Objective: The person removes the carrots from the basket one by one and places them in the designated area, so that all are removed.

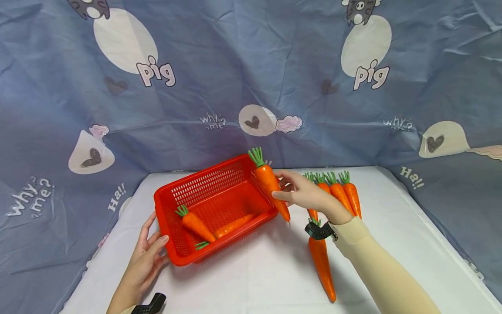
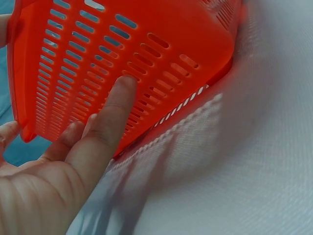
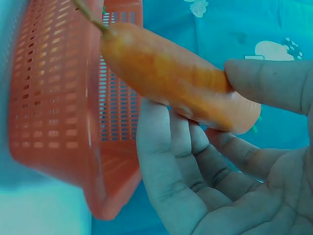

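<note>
A red plastic basket (image 1: 211,174) with slotted walls stands at an angle on the white table. My left hand (image 1: 143,257) grips its left end, thumb at the rim and fingers against the outer wall; in the left wrist view a finger of that hand (image 2: 73,161) touches the slots. My right hand (image 1: 302,192) pinches a carrot (image 1: 268,181) between thumb and fingers, over the basket's right end, green stem up and tip down. The right wrist view shows this carrot (image 3: 171,73) close up. Inside the basket lie one carrot (image 1: 198,226) and another (image 1: 235,224) partly behind the front wall.
Several carrots (image 1: 352,196) lie side by side at the right of the table (image 1: 251,279), partly hidden by my right forearm. One more carrot (image 1: 322,268) lies nearer, under the wrist strap. A blue patterned cloth (image 1: 251,78) hangs behind the table.
</note>
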### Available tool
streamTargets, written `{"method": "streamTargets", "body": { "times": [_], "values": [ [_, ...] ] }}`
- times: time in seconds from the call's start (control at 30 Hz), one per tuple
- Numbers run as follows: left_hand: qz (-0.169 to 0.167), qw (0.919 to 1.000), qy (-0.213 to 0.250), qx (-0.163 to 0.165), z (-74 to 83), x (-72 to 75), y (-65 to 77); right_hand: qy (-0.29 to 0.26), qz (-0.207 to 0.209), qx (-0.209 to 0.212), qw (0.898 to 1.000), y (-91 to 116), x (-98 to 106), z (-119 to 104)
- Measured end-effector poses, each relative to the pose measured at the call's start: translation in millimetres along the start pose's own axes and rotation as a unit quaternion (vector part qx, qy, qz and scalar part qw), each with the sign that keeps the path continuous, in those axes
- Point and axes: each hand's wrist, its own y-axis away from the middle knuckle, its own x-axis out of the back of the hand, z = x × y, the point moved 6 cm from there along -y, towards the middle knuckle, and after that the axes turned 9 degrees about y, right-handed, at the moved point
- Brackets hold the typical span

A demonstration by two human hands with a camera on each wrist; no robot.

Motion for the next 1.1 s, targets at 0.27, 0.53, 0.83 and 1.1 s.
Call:
{"method": "streamTargets", "body": {
  "times": [0.27, 0.53, 0.83, 1.1],
  "values": [
    [0.006, 0.9999, -0.001, 0.008, 0.0, 1.5, -0.5, 0.021, 0.005, -0.024, 0.999, 17, 6, 13],
    [0.009, 0.9999, -0.002, 0.011, -0.6, 0.8, -0.1, 0.020, 0.008, -0.021, 1.000, 31, 10, 18],
    [0.002, 1.0000, 0.001, 0.005, -1.1, -0.3, 0.2, 0.000, 0.016, -0.029, 0.999, 45, 13, 25],
    [0.008, 0.9999, -0.002, 0.011, -1.1, 0.2, 0.3, 0.035, 0.038, -0.019, 0.998, 62, 18, 23]
  ]
}}
